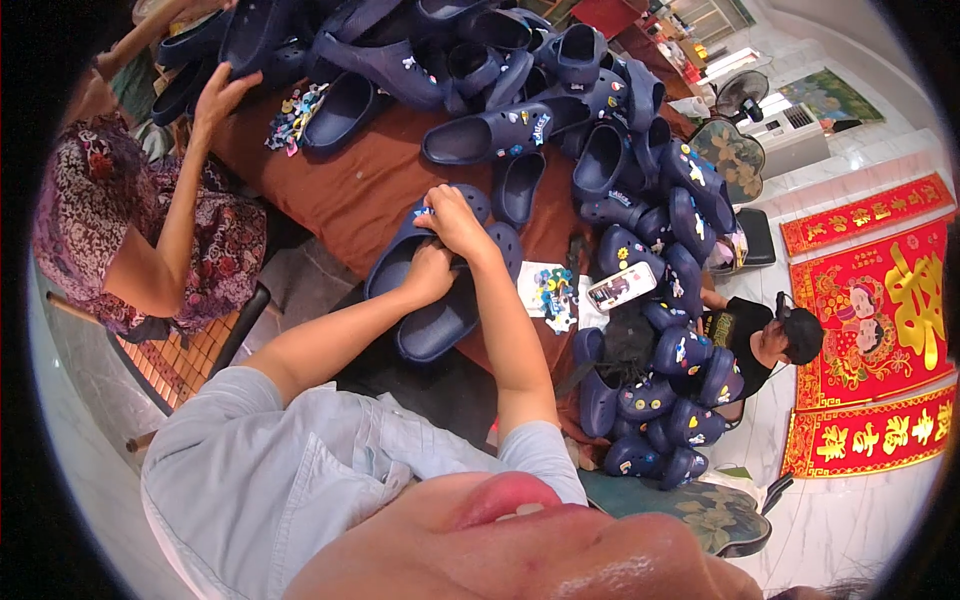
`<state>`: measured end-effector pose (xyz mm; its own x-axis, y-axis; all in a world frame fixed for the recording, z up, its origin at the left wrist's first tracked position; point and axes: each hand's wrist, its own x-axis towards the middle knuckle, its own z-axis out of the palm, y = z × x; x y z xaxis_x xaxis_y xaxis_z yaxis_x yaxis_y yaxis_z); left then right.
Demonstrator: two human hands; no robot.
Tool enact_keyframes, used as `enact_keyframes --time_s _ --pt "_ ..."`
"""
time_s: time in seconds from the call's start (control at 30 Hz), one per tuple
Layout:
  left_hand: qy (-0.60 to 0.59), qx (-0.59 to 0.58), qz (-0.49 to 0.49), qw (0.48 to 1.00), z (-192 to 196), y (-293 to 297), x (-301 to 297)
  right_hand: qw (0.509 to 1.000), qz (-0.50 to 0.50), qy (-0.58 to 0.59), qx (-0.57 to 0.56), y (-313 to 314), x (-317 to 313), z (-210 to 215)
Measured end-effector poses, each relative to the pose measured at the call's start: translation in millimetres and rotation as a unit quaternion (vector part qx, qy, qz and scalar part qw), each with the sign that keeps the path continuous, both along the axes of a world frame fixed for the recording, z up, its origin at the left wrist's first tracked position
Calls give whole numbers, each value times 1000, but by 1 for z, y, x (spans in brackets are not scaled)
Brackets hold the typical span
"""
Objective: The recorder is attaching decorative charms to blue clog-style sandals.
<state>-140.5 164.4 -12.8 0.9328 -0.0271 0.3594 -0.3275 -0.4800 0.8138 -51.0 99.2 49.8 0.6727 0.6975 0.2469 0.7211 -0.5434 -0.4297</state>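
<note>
A pair of navy foam clogs lies in front of me, close to the table's near edge. My left hand [430, 273] reaches into the foot opening of the left clog [388, 262], closed on its upper, with the fingertips hidden inside. On top of the same toe, my right hand [453, 220] pinches a small blue-and-white shoe charm [421, 212] against the upper. The other clog [437, 325] sits alongside, partly behind my right forearm. Right of the pair, several colourful charms [556, 296] lie on a white sheet.
Many navy clogs [490, 135] crowd the far and right sides of the brown-covered table [350, 190]. A phone [622, 287] rests right of the charms. At left, another person's hand [222, 95] is by the clogs, near a second charm pile [293, 120]. Another person [760, 335] is at right.
</note>
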Motion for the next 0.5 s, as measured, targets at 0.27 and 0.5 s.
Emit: enact_keyframes --time_s 0.27,0.5 --pt "-6 -35 -1 999 -22 -2 8 999 38 19 17 1 -8 6" --pt "14 1 -26 1000 3 -1 1 994 -49 -61 72 -15 -20 28"
